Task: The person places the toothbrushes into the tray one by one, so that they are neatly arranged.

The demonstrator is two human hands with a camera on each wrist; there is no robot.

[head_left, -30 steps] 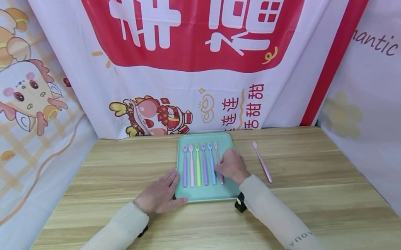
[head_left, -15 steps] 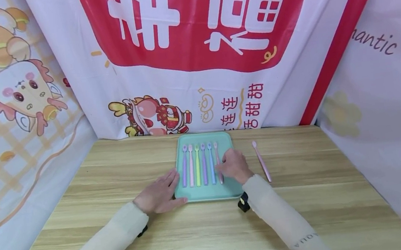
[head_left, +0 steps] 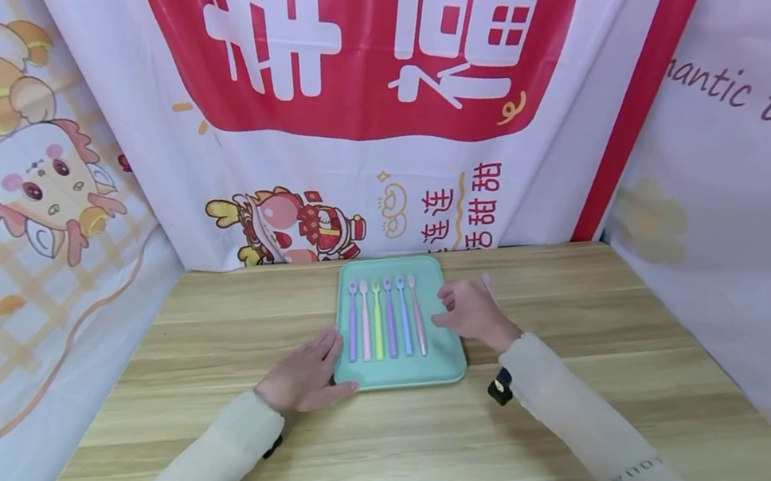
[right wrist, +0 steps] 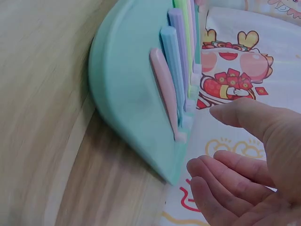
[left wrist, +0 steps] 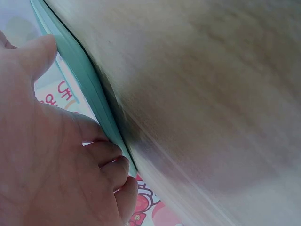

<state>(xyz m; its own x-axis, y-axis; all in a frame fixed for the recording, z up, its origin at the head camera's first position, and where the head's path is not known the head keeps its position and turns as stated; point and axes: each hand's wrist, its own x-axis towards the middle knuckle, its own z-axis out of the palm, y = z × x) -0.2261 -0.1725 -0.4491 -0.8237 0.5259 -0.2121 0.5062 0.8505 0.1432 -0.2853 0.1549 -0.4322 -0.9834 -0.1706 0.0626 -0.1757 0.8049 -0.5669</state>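
Note:
A mint-green tray (head_left: 402, 373) holds a row of several toothbrushes: a purple toothbrush (head_left: 352, 325), a light pink toothbrush (head_left: 366, 323), a yellow-green toothbrush (head_left: 378, 322), another purple toothbrush (head_left: 390, 320), a blue toothbrush (head_left: 405, 318) and, rightmost, a pink toothbrush (right wrist: 163, 84). My left hand (head_left: 304, 375) rests on the tray's left side, its thumb at the near-left corner. Over the tray's right edge is my right hand (head_left: 474, 316), thumb and fingers apart with nothing between them. Beyond it, one more pink toothbrush (head_left: 488, 282) lies on the table, mostly hidden by the hand.
The wooden table (head_left: 240, 467) reaches a printed cloth (head_left: 346, 157) hanging behind the tray. More printed cloths stand at the left and right sides. Each wrist carries a small black device (head_left: 500, 387).
My right hand has let go of the rightmost pink toothbrush in the tray and moved right, now covering most of the toothbrush on the table. My left hand has stayed on the tray.

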